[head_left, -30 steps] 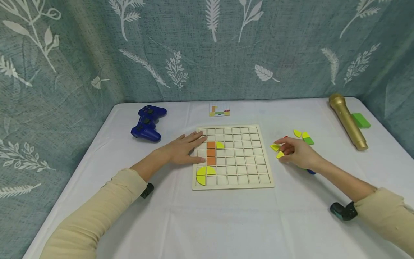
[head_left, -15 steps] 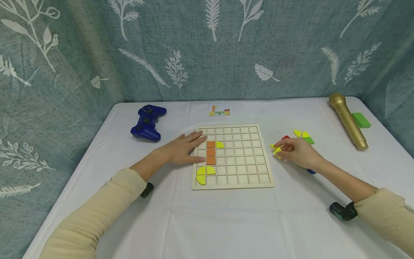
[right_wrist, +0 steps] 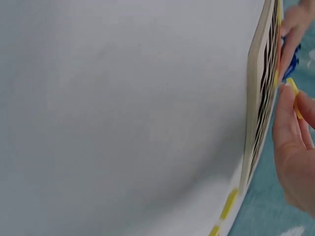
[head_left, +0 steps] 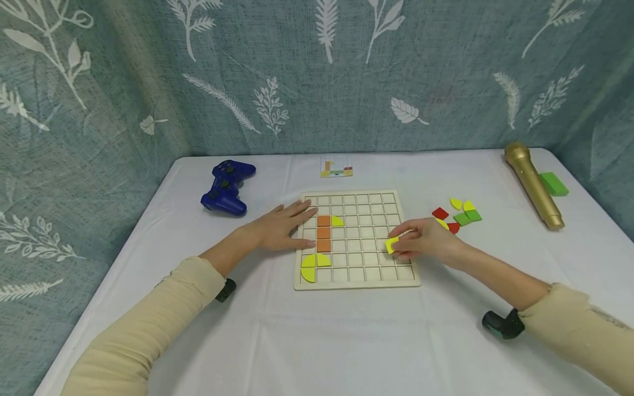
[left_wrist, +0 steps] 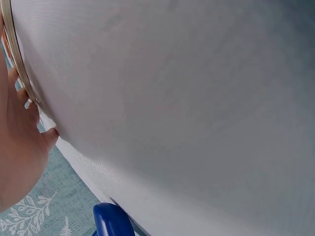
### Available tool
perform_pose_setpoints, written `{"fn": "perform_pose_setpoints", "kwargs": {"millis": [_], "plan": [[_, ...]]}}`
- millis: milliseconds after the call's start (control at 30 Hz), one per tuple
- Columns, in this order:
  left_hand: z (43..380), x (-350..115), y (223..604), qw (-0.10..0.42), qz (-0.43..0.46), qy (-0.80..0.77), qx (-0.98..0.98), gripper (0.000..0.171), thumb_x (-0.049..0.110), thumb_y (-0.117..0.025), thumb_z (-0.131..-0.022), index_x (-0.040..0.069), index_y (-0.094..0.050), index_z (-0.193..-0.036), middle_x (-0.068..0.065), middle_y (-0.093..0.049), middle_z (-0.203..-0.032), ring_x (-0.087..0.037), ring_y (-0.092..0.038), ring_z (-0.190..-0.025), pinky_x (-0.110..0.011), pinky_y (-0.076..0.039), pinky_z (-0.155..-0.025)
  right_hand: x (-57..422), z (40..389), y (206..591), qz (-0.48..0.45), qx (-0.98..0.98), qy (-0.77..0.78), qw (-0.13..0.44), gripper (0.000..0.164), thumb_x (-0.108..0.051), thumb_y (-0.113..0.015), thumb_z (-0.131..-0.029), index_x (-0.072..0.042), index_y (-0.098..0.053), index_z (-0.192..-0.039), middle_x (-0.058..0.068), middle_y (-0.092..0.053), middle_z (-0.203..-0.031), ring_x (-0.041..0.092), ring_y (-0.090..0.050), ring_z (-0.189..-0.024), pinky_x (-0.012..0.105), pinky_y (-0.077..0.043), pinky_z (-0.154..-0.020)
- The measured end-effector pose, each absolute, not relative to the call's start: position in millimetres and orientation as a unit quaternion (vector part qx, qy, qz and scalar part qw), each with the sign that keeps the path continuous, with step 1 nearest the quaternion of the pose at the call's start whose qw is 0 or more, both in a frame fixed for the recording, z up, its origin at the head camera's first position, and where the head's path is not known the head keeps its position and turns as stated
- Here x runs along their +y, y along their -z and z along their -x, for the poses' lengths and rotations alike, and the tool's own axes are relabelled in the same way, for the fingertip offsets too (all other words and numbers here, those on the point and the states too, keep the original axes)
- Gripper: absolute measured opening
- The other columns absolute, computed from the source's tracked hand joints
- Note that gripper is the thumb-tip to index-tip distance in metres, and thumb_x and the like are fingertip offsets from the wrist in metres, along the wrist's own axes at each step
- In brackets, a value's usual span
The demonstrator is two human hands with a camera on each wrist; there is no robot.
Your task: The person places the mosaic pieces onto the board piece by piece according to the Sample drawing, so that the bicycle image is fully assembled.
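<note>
Yellow shows between our right hand's (head_left: 426, 242) fingertips: we pinch a small yellow piece (head_left: 392, 245) low over the right-hand cells of the wooden grid board (head_left: 356, 280). Our left hand (head_left: 277, 228) lies flat with straight fingers on the board's left edge, steadying it beside the orange squares (head_left: 323, 234) and yellow pieces already seated (head_left: 312, 263). We judge this the carrying step, with the piece not yet set. Which shape it is we cannot quite tell. Next we would need to turn it square to a cell and lower it in. Spare pieces (head_left: 458, 214) wait on the cloth nearby.
</note>
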State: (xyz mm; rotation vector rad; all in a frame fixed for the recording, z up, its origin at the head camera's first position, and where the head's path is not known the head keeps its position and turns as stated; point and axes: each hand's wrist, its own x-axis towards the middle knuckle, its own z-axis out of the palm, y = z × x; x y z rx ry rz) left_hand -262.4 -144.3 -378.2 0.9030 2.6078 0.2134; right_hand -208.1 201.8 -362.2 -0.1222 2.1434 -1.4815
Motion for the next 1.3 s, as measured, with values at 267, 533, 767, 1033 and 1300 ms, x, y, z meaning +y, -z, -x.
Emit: {"fn": "perform_pose_setpoints", "kwargs": {"millis": [267,533,767,1033,1300], "plan": [[261.0,-144.1,376.7,0.187,-0.318,-0.075,0.926,0.087,0.068,-0.043,-0.090,0.022,-0.007,-0.155,-0.002,0.001,-0.159,-0.021,0.003,-0.144,-0.047,-0.002,-0.114,165.9,200.5,365.6,0.078,0.768,0.568,0.284,0.030,-0.002,-0.072,-0.085,0.008,-0.062,-0.111,0.013,-0.069,-0.089,0.024,-0.069,-0.084,0.034,-0.056,-0.075],[262.6,-143.2,377.6,0.191,-0.318,-0.064,0.926,0.086,0.067,-0.043,-0.091,0.023,-0.006,-0.155,-0.001,0.002,-0.159,-0.021,0.003,-0.144,-0.048,-0.003,-0.114,134.7,195.9,373.2,0.099,0.768,0.559,0.297,0.023,-0.003,-0.073,-0.083,0.006,-0.066,-0.104,0.011,-0.069,-0.082,0.020,-0.068,-0.072,0.033,-0.056,-0.071],[263.4,-143.7,378.5,0.186,-0.320,-0.065,0.927,0.086,0.065,-0.044,-0.091,0.022,-0.008,-0.155,-0.002,0.001,-0.159,-0.022,0.000,-0.144,-0.049,-0.004,-0.114,109.8,191.8,372.9,0.106,0.773,0.545,0.308,0.020,-0.003,-0.073,-0.083,0.004,-0.067,-0.101,0.010,-0.069,-0.081,0.021,-0.069,-0.072,0.032,-0.057,-0.069],[263.2,-143.8,378.6,0.183,-0.323,-0.069,0.926,0.086,0.066,-0.044,-0.091,0.022,-0.008,-0.155,-0.002,0.000,-0.159,-0.022,0.000,-0.144,-0.049,-0.004,-0.114,93.6,187.4,373.2,0.131,0.789,0.526,0.290,0.017,-0.003,-0.074,-0.083,0.003,-0.067,-0.097,0.008,-0.069,-0.076,0.017,-0.067,-0.067,0.029,-0.056,-0.065],[262.8,-143.9,378.8,0.182,-0.322,-0.060,0.927,0.086,0.064,-0.045,-0.091,0.021,-0.008,-0.155,-0.002,0.000,-0.159,-0.022,0.000,-0.144,-0.049,-0.005,-0.114,88.1,184.0,371.5,0.178,0.817,0.485,0.255,0.013,-0.006,-0.075,-0.083,0.001,-0.069,-0.092,0.004,-0.067,-0.068,0.014,-0.066,-0.061,0.027,-0.056,-0.060]]}}
